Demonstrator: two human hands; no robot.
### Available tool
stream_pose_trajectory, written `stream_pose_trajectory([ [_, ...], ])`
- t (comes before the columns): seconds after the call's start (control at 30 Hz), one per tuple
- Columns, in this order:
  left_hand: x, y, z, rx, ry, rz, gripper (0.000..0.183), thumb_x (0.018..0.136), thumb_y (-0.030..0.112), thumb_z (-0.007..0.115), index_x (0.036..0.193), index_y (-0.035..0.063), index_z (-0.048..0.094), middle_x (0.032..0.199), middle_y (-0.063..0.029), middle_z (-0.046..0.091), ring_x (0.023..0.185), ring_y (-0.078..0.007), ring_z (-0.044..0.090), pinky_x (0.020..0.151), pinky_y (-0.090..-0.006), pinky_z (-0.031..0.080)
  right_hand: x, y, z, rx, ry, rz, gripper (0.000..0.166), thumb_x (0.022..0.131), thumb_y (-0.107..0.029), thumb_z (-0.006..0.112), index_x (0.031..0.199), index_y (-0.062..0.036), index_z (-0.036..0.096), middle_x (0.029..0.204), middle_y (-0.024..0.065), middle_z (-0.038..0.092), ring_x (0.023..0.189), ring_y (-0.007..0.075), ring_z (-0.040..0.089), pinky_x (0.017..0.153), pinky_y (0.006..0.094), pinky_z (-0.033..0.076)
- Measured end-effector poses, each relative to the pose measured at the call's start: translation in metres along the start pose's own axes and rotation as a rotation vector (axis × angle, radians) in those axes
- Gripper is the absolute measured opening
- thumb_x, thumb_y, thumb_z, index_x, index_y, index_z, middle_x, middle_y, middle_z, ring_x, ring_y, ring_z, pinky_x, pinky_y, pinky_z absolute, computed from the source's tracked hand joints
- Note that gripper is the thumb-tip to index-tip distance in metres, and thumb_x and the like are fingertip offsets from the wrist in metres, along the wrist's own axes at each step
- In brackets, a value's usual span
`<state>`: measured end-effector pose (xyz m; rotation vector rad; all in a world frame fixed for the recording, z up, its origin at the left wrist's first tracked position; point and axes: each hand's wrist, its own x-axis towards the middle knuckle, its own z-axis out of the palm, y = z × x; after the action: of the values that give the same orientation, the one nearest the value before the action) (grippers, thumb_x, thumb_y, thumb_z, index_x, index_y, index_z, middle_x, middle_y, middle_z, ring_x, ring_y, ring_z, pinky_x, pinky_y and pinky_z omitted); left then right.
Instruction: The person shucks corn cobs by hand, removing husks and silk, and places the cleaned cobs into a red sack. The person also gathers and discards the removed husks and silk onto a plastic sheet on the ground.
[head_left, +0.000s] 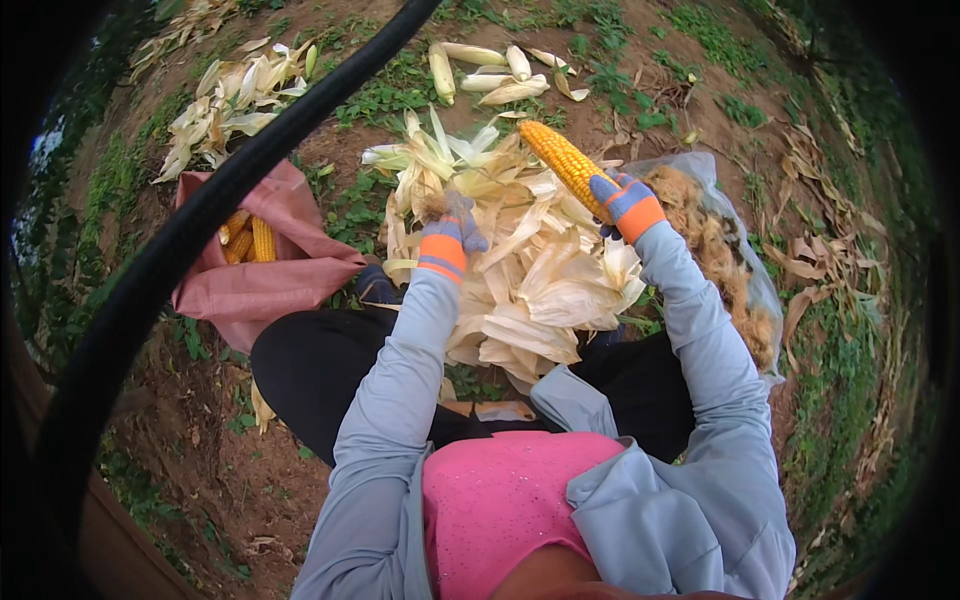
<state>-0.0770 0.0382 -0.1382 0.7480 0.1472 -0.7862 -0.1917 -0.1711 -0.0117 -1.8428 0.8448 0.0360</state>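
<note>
My right hand (626, 202), in a grey and orange glove, grips the lower end of a husked yellow ear of corn (566, 161), which points up and to the left. To its left, my gloved left hand (454, 229) holds a tuft of brown corn silk (435, 206) above a heap of pale corn husks (532, 281). Beyond my right hand, a clear plastic bag (765, 292) bears a mass of brown corn silk (701, 236). On the left stands an open reddish woven sack (262, 289) with several husked yellow ears (262, 240) inside.
Several ears still in their husks (517, 86) lie on the soil past the heap. Another pile of husks (225, 105) is at the upper left, and dry corn leaves (814, 262) lie at the right. A black cable (247, 161) crosses the view at the left.
</note>
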Motion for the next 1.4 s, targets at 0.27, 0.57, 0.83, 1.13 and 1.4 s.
stream_pose_trajectory([
  [0.27, 0.002, -0.01, 0.014, 0.096, 0.331, -0.057, 0.021, 0.079, 0.025, 0.056, 0.078, 0.0059, 0.047, 0.048, -0.0006, 0.035, 0.036, -0.015, 0.032, 0.035, -0.0323, 0.033, 0.001, 0.014, -0.012, -0.576, -0.03, 0.024, 0.051, 0.074, -0.046, 0.048, 0.086, 0.0033, 0.055, 0.058, 0.0116, 0.056, 0.047, 0.0193, 0.055, 0.047, 0.03, 0.043],
  [0.57, 0.01, -0.039, -0.014, 0.086, 0.297, -0.18, 0.027, 0.076, 0.031, 0.056, 0.067, 0.0086, 0.043, 0.049, -0.0055, 0.041, 0.036, -0.0209, 0.039, 0.037, -0.0381, 0.039, 0.009, 0.01, 0.001, -0.549, -0.02, -0.031, 0.05, 0.074, -0.045, 0.049, 0.086, 0.0029, 0.054, 0.056, 0.0112, 0.054, 0.045, 0.0182, 0.054, 0.043, 0.029, 0.042],
  [0.83, 0.039, -0.078, -0.046, 0.275, 0.371, -0.252, 0.027, 0.078, 0.033, 0.053, 0.078, 0.007, 0.048, 0.052, -0.0069, 0.042, 0.035, -0.0224, 0.038, 0.042, -0.046, 0.044, -0.001, -0.077, 0.087, -0.212, -0.631, -0.047, 0.051, 0.078, -0.051, 0.043, 0.08, -0.0022, 0.057, 0.056, 0.0079, 0.056, 0.035, 0.012, 0.044, 0.03, 0.0238, 0.034],
  [1.13, 0.016, -0.043, -0.007, -0.192, 0.256, -0.244, 0.028, 0.08, 0.027, 0.051, 0.098, 0.0057, 0.047, 0.08, -0.0097, 0.052, 0.058, -0.0245, 0.05, 0.047, -0.0438, 0.046, 0.005, -0.16, 0.291, 0.151, -0.75, -0.235, 0.048, 0.078, -0.041, 0.052, 0.108, -0.0028, 0.047, 0.099, 0.0138, 0.055, 0.07, 0.0195, 0.058, 0.06, 0.0292, 0.047],
  [1.4, 0.017, -0.03, 0.004, 0.093, 0.329, -0.162, 0.03, 0.077, 0.019, 0.056, 0.1, 0.0015, 0.048, 0.078, -0.0129, 0.055, 0.053, -0.022, 0.053, 0.042, -0.0378, 0.047, 0.02, -0.104, 0.137, -0.03, -0.422, -0.236, 0.035, 0.081, -0.028, 0.049, 0.107, -0.0045, 0.048, 0.088, 0.0058, 0.06, 0.062, 0.0109, 0.056, 0.051, 0.0215, 0.043],
])
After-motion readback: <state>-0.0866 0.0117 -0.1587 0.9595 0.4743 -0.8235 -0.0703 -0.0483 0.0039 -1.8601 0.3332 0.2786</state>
